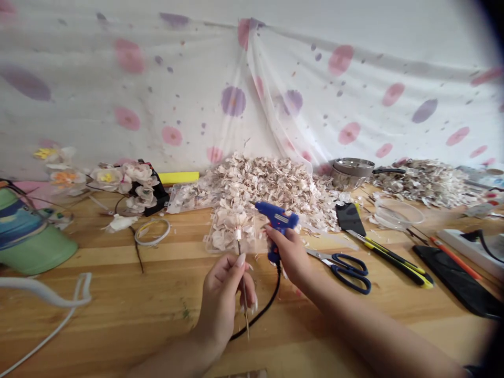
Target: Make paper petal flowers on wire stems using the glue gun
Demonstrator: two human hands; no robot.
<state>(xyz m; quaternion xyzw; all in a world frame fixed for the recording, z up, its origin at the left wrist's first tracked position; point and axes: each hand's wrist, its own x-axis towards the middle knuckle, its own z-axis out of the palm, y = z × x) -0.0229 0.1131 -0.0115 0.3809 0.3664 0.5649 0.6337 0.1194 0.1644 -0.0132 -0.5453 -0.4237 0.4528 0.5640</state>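
My left hand [226, 289] pinches a thin brown stem [244, 299] that stands nearly upright. A white wrapped piece [238, 233] sits at the stem's top, in front of pale petals, so its exact outline is hard to make out. In my right hand [289, 254] is a blue glue gun [280, 218], its nozzle pointing left above the stem's tip and apart from it. From its handle a black cord runs down behind my left hand. Just beyond both hands lies a clear plastic tray [252, 245] with pale petals in it.
A large petal heap [271, 184] fills the back middle. On the right lie scissors [350, 270], a yellow-black utility knife [397, 260], a black phone [460, 278] and a power strip [457, 236]. On the left are finished flowers [137, 176], a tape roll [153, 232] and a green pot [51, 247].
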